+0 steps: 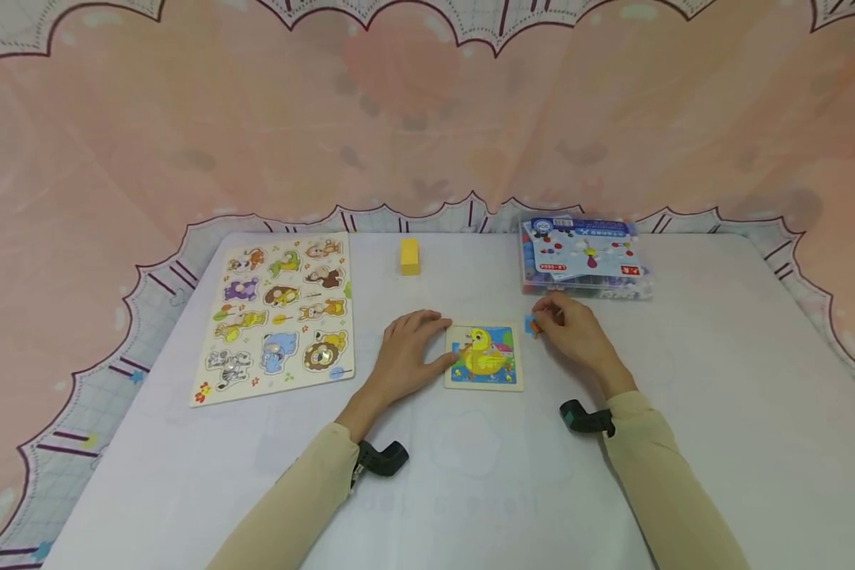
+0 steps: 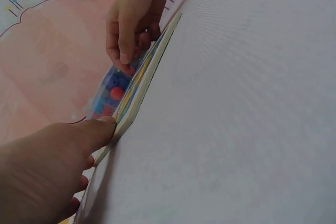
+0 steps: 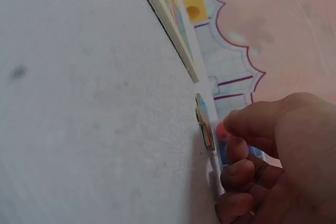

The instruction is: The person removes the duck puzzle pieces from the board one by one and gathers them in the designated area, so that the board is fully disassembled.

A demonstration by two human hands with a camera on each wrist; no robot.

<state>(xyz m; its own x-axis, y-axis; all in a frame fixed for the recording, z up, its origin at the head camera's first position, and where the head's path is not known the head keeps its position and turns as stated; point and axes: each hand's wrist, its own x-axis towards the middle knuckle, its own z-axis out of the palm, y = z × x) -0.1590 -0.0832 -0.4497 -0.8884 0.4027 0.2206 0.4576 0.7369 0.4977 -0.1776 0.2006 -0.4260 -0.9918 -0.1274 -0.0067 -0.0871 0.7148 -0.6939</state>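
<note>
A small square wooden puzzle [image 1: 483,380] with a yellow duck picture lies flat on the white table. My left hand [image 1: 409,352] rests at its left side, fingers extended, the thumb reaching over the frame and the index finger at the far left corner. In the left wrist view the thumb [image 2: 97,129] touches the puzzle's edge. Right of the puzzle lies a small blue and orange puzzle piece [image 3: 203,121]. My right hand [image 1: 573,336] hovers over it with loosely bent fingers, the thumb apart from the index finger; the fingertips partly cover the piece in the head view.
A large animal peg puzzle board [image 1: 285,317] lies to the left. At the back stand a yellow block [image 1: 409,256] and a clear plastic box [image 1: 586,257] of beads with a blue label. A patterned pink curtain [image 1: 427,119] hangs behind the table.
</note>
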